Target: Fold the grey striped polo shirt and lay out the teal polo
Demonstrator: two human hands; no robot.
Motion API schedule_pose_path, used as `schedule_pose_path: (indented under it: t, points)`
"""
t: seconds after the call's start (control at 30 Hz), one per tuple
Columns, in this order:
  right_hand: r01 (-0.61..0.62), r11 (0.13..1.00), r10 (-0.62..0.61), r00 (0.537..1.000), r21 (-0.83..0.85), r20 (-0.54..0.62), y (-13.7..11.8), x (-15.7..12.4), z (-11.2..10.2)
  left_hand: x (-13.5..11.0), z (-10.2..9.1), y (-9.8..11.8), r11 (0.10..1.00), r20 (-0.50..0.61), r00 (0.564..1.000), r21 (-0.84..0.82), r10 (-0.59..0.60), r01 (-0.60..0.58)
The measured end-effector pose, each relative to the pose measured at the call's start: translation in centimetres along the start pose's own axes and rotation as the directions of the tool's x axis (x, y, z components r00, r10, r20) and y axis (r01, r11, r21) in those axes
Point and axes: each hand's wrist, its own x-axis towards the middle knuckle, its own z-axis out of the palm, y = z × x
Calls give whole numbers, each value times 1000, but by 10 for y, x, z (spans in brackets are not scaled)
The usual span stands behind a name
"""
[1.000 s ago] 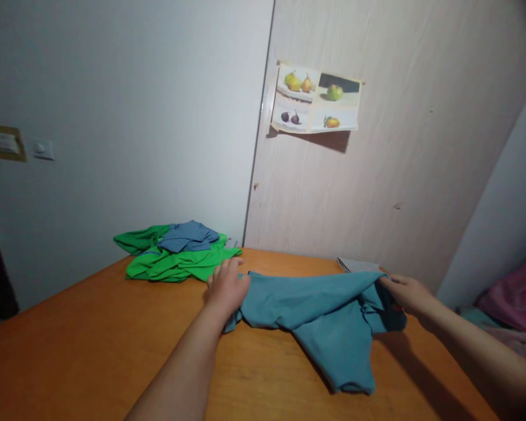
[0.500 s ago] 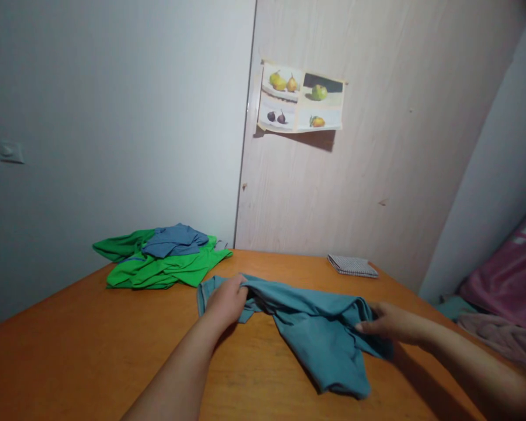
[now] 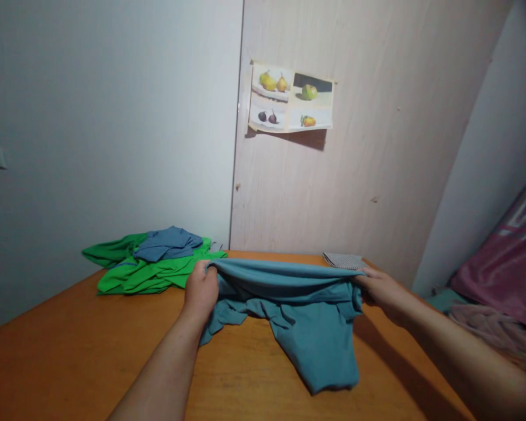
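Note:
A teal garment (image 3: 298, 310) is stretched between both my hands above the orange wooden table (image 3: 70, 356). My left hand (image 3: 200, 292) is closed on its left end, fingers curled round the cloth. At the right end, my right hand (image 3: 379, 287) grips the other edge. The upper edge of the cloth is lifted and pulled taut between them, while the lower part hangs down and rests on the table towards me.
A heap of green cloth (image 3: 144, 272) with a blue piece (image 3: 169, 244) on top lies at the table's far left. A small folded striped cloth (image 3: 342, 260) sits at the far right edge. Pink bedding (image 3: 504, 275) lies to the right of the table.
Both hands have lifted the teal garment's upper edge off the table and pulled it taut. My right hand moved up and farther away; the view shifted right.

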Motion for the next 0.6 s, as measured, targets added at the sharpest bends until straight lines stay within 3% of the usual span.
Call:
schedule_pose_path:
  t: [0.13,0.3,0.43,0.53,0.6]
  points:
    - [-10,995,8,1000,97,28,-5,-8,7,3,-5,4,1000,-17,1000,7,1,-1]
    - [-13,988,19,999,152,-38,-25,-13,6,2,-6,8,998,8,1000,59,12,-12]
    - [-41,948,71,994,316,-86,-58,-4,-4,13,-2,34,996,-10,999,-77,-43,42]
    - [156,894,-59,971,420,-233,-91,5,-12,37,-3,69,975,-49,998,-218,-51,39]
    - [350,841,-197,908,413,-369,-116,8,-15,56,-8,97,955,-66,997,-296,-49,28]
